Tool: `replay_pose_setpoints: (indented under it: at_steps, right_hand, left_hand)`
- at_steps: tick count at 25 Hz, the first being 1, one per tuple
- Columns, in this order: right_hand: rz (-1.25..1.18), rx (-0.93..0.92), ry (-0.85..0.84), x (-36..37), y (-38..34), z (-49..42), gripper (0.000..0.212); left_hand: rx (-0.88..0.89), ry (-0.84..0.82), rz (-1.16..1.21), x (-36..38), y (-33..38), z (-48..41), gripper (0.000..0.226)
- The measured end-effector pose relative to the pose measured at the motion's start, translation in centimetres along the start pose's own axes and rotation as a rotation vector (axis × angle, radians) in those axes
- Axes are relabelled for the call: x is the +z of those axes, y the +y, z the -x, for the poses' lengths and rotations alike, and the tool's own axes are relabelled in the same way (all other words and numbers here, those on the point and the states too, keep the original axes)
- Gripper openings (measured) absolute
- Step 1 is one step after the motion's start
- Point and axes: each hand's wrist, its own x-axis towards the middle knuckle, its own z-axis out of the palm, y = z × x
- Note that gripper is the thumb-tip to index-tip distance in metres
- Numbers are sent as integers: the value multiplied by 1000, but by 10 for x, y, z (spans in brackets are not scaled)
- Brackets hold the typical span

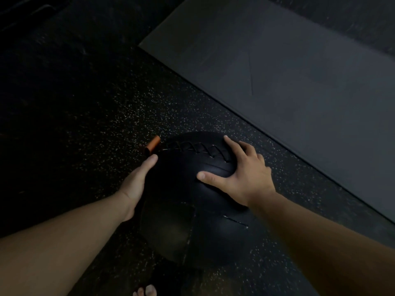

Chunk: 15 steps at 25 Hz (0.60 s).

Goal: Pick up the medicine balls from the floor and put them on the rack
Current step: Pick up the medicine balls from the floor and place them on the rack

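Note:
A large black medicine ball with laced stitching across its top fills the lower middle of the head view, above the speckled floor. My left hand presses flat against the ball's left side, thumb along its edge. My right hand lies spread over the ball's upper right, fingers straight and apart. Whether the ball touches the floor cannot be told. No rack is in view.
A grey mat covers the floor to the upper right, its edge running diagonally close to the ball. A small orange cylinder lies on the black speckled rubber floor just beyond my left thumb. Toes of a foot show at the bottom.

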Motion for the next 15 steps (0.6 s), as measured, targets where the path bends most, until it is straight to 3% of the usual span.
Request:
replay_pose_setpoints:
  at_steps: [3,5,8,12,15]
  right_hand:
    - [-63,-46,17,5,-9,8,133]
    - [-112,-95,44,13,-24,13,129]
    - [-183,-168,92,21,-70,12,127]
    - [-247,-285,116,-1,-179,6,127]
    - [-287,-401,151,-41,-283,11,125]
  left_hand:
    - [5,51,26,-13,-3,7,94]
    - [47,113,35,-33,4,14,114]
    - [130,174,13,-77,35,29,109]
    - [244,265,4,-164,113,58,123]
    - [327,316,42,-235,189,99,108]
